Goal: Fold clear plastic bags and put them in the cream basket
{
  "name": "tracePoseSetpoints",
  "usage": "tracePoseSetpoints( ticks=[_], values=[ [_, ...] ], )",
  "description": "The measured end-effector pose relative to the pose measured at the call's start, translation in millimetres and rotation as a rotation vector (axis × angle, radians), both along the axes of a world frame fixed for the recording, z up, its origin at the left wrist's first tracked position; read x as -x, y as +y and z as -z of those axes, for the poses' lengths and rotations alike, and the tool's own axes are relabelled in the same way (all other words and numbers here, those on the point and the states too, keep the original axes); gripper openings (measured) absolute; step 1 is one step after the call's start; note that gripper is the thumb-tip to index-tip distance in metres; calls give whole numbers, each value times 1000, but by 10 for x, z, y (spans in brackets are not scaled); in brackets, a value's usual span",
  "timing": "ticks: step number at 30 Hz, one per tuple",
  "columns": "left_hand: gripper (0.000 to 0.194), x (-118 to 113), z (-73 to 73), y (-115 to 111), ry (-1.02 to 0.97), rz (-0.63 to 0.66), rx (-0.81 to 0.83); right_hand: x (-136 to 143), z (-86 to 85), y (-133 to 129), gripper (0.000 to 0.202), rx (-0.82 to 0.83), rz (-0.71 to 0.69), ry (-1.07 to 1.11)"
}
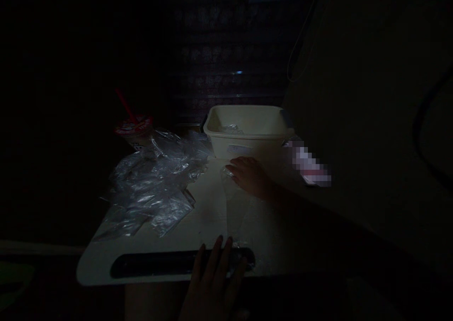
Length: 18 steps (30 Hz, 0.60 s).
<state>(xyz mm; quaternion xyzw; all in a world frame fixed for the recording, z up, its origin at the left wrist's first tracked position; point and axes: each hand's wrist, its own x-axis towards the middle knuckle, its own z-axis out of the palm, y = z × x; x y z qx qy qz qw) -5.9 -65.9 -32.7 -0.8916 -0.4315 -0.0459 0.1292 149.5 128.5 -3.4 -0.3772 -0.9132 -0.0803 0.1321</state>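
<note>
A clear plastic bag (239, 212) lies flat on the pale tabletop (208, 217), its outline faint in the dim light. My left hand (215, 281) rests at the near end of the bag, over the table's dark slot, with its fingers spread. At the far end, my right hand (249, 177) has its fingers bent together on the bag's crumpled edge, just in front of a cream bin (247, 144). Many crinkled clear bags (155, 184) are heaped on the left of the table.
Behind the heap at the back left stands a cup (134, 130) with a red lid and straw. Some clear plastic lies inside the bin. A pixelated pink and white item (309, 165) is right of the bin. The dark slot (155, 263) runs along the near edge.
</note>
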Motion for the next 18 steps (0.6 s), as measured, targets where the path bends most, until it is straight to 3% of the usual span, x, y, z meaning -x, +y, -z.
tracePoseSetpoints(
  ticks=[6,10,12,16,18],
  values=[
    [63,198,-150,43,59,63,-58,-350,-241,-173,26,218,183,80],
    [49,271,-209,53,-34,-24,-80,-719,-271,-323,21,379,408,30],
    [41,208,-209,49,-114,-23,-129,-855,-241,-384,18,418,497,28],
    [31,-69,-271,105,-329,225,-142,-980,-158,-466,18,419,569,33],
    [34,-191,-368,204,-400,197,-17,-990,-126,-480,18,422,583,31]
  ],
)
